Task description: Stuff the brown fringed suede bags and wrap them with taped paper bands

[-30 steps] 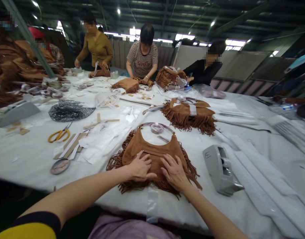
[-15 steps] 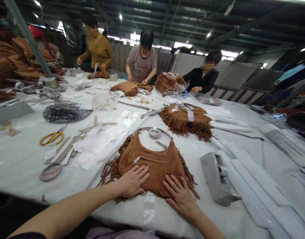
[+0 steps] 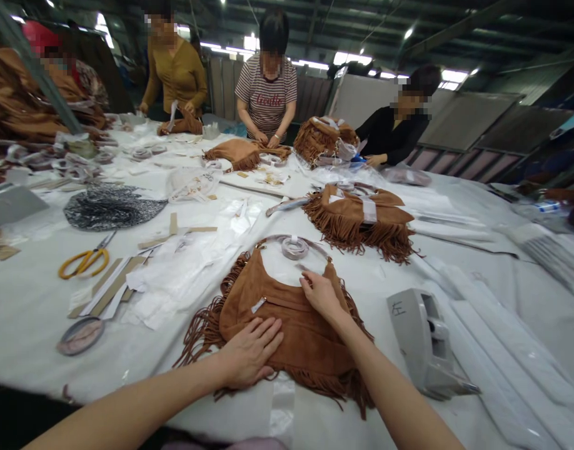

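A brown suede handbag (image 3: 287, 319) with long fringe down both sides lies flat on the table before me. Its zip pull carries a pale wrap, and a wrapped coil of strap (image 3: 294, 247) rests inside the handle's loop. My left hand (image 3: 252, 350) lies flat on the lower left of the bag, fingers stretched out. At the bag's upper right edge, close to the strap's loose end, is my right hand (image 3: 322, 297) with its fingers bent together. What the fingertips pinch, if anything, is hidden.
Right of the bag stands a grey tape dispenser (image 3: 425, 337). Yellow-handled scissors (image 3: 84, 262), card strips (image 3: 111, 284) and a tape roll (image 3: 80, 335) lie to the left. More fringed bags (image 3: 359, 215) are stacked beyond. Several people work across the white table (image 3: 141, 369).
My right hand has lifted off the bag's lower right and moved up to its top edge, fingers now bent. My left hand stays flat on the bag. The view has shifted slightly.
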Demonstrator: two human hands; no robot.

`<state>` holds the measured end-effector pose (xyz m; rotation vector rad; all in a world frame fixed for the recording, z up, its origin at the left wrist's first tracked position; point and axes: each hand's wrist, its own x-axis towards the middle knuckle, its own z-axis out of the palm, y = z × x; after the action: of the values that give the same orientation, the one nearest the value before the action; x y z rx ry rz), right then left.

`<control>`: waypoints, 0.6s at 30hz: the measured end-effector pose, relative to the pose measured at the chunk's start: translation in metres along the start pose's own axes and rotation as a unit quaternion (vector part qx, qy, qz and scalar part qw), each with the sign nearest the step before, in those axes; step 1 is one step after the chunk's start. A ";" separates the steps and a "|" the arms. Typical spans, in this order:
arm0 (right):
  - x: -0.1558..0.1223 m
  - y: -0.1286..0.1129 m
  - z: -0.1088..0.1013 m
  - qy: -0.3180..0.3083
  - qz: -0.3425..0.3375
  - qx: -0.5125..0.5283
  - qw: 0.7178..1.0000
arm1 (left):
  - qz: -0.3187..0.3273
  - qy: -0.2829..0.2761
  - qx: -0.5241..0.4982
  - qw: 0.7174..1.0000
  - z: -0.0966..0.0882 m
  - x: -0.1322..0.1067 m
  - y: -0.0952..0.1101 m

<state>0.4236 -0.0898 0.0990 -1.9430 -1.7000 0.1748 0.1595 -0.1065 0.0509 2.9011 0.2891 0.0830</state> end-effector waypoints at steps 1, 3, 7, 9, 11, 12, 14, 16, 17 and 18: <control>-0.002 0.000 -0.001 -0.002 -0.003 0.002 1.000 | -0.004 -0.003 -0.001 1.000 -0.001 0.000 0.000; -0.020 -0.003 -0.006 -0.003 -0.006 0.006 1.000 | -0.013 -0.011 -0.002 1.000 -0.001 0.001 0.001; -0.082 -0.008 -0.017 -0.005 -0.026 -0.073 0.997 | -0.011 -0.014 -0.003 1.000 -0.002 0.001 0.002; -0.108 -0.008 -0.015 -0.042 -0.042 -0.148 0.987 | -0.003 -0.008 0.001 1.000 0.001 -0.001 0.003; -0.124 -0.008 -0.012 -0.073 -0.032 -0.186 0.979 | 0.006 -0.002 0.010 1.000 0.007 -0.001 0.002; -0.128 -0.008 -0.010 -0.081 -0.023 -0.191 0.978 | 0.009 0.004 0.017 1.000 0.011 0.001 0.001; -0.132 -0.010 -0.009 -0.084 -0.012 -0.185 0.979 | 0.018 0.023 0.031 0.999 0.021 0.009 -0.002; -0.133 -0.013 -0.012 -0.081 -0.017 -0.169 0.982 | 0.030 0.048 0.036 0.998 0.031 0.021 -0.005; -0.133 -0.012 -0.016 -0.077 -0.027 -0.157 0.984 | 0.034 0.058 0.033 0.997 0.034 0.027 -0.006; -0.133 -0.009 -0.022 -0.066 -0.038 -0.142 0.987 | 0.039 0.065 0.029 0.997 0.036 0.033 -0.007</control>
<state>0.4001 -0.2221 0.0883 -2.1038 -1.9731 0.0349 0.1931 -0.1014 0.0154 2.9704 0.2033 0.2807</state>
